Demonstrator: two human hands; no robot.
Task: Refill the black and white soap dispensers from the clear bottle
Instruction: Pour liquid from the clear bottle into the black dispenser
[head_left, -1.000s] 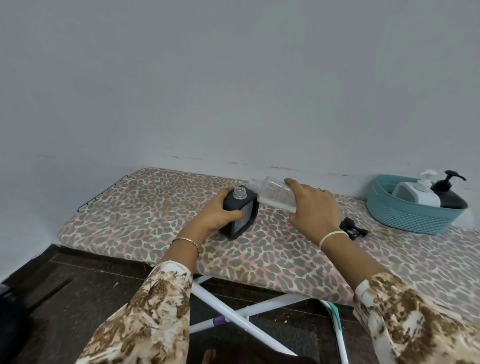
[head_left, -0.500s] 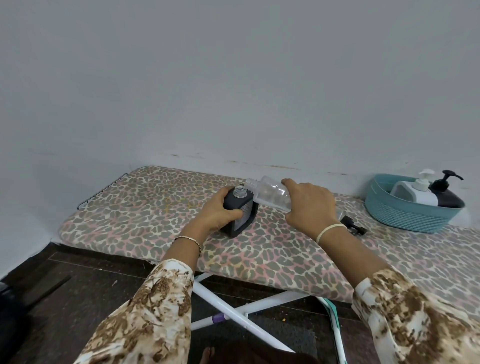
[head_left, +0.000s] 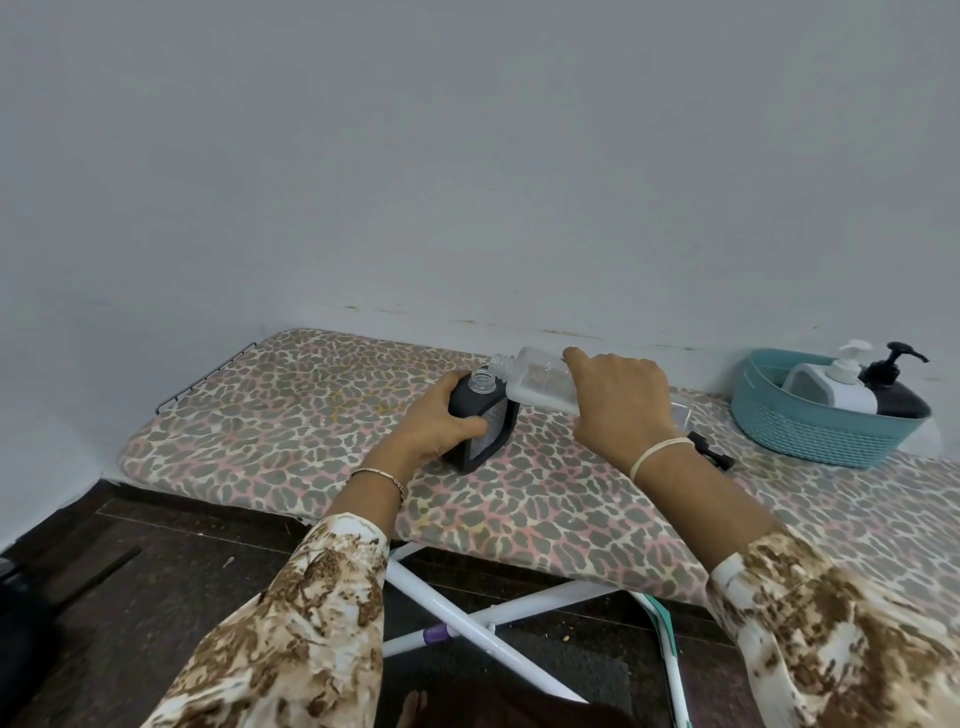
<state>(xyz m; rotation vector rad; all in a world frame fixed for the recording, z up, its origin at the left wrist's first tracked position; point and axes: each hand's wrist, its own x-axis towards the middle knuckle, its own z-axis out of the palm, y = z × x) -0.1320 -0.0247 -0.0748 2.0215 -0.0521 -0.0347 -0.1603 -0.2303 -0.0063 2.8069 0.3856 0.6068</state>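
Note:
A black square soap dispenser (head_left: 488, 423) stands on the leopard-print ironing board (head_left: 291, 415) with its pump off and its clear neck open. My left hand (head_left: 439, 421) grips its left side. My right hand (head_left: 621, 402) holds the clear bottle (head_left: 535, 376) tilted nearly flat, its open mouth just above and behind the dispenser's neck. The black pump head (head_left: 711, 454) lies on the board to the right of my right wrist. I cannot see liquid flowing.
A teal basket (head_left: 810, 436) at the board's right end holds a white dispenser (head_left: 836, 387) and another black dispenser (head_left: 896, 395), both with pumps on. The wall runs close behind the board. White board legs (head_left: 467, 613) and dark floor lie below.
My right hand has shifted slightly right and back with the clear bottle, bringing its mouth over the dispenser's neck. My left hand and the black dispenser stay put.

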